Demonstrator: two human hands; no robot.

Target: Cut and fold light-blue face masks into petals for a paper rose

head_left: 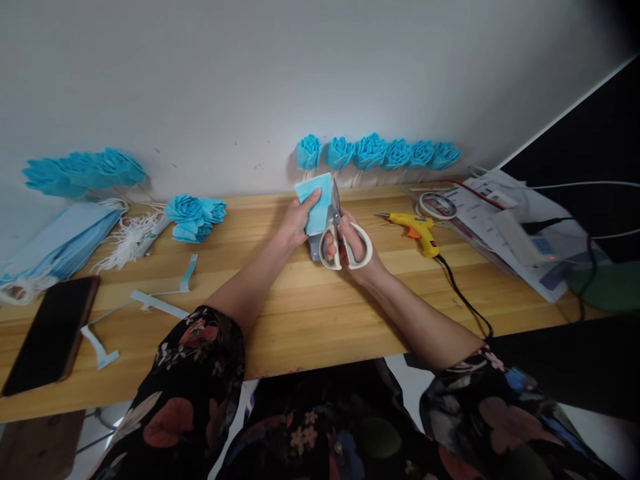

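My left hand (299, 221) grips a folded piece of light blue fabric (320, 208), thumb on top, held above the wooden table (310, 313). White-handled scissors (369, 248) are in my right hand (363, 257), with fingers through the loops. Their blades point away from me along the fabric's right edge; whether they touch it I cannot tell. Just beneath the fabric shows a small grey object (315, 248), mostly hidden. Behind my hands, several blue fabric flowers (371, 152) on sticks lean against the wall.
Left are more flowers (187, 213), a stack of blue face masks (65, 233), white ear loops (131, 239), fabric strips (160, 305) and a phone (53, 333). Right are a yellow glue gun (417, 230) with its cord, a tape roll (437, 205), papers (480, 227) and a white power strip (523, 237).
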